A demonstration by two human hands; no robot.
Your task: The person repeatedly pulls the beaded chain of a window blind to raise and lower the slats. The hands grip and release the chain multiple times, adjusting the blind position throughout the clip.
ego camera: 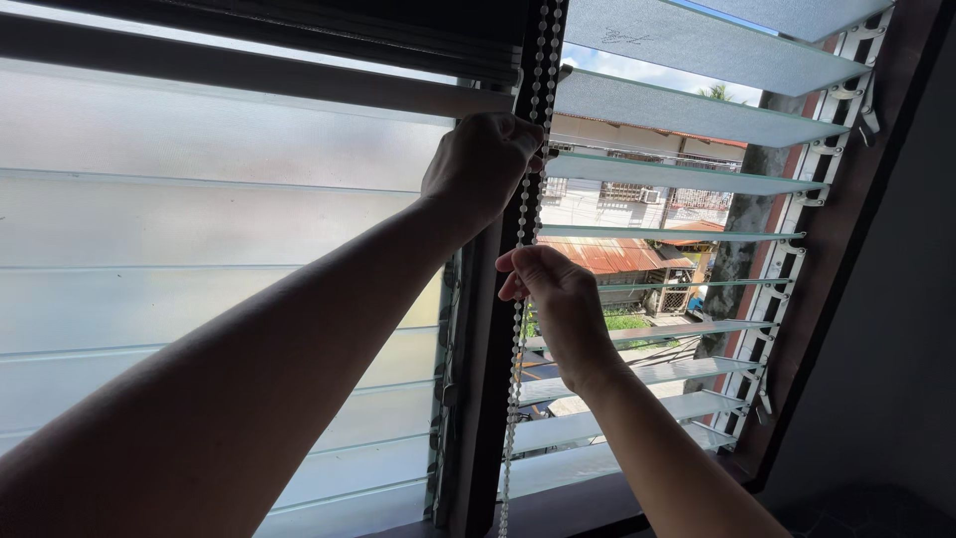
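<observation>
Left hand [483, 164] grip clamped on bead chain [518, 329], high. Right hand [553, 299] grip pinches same chain just below; window slats [677, 179] beyond.

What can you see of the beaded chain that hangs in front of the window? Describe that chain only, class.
The beaded chain is a looped cord of small, pale, round beads, plastic by the look of it. It hangs as two close strands from the top of the frame down past the sill, in front of the dark upright post between the two window halves. The left hand grips it high up, and the right hand pinches it lower down. Between the hands it runs nearly straight; below them it hangs loose.
</observation>
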